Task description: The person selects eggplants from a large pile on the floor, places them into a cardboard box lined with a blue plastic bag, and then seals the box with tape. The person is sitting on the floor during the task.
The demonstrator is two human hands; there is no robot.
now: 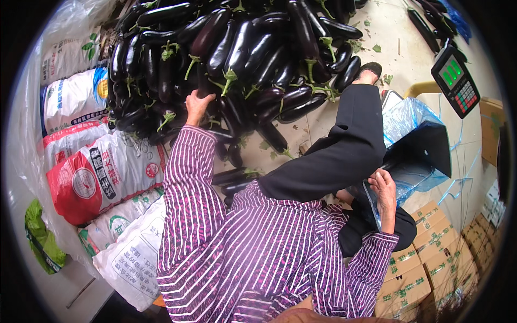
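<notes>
Eggplant (203, 81) juts fwd from L hand (198, 106), w/ pile (237, 54) around.

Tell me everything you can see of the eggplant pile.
The eggplant pile is a broad heap of glossy black-purple elongated fruits with green caps and stems, lying in many directions on the pale floor. It runs past the picture's top edge, beside printed sacks on the left. The left hand touches its near side.

Pale floor (386, 17), large heap of dark purple eggplants (240, 46) on it, scattered green leaf scraps (376, 48)
</notes>
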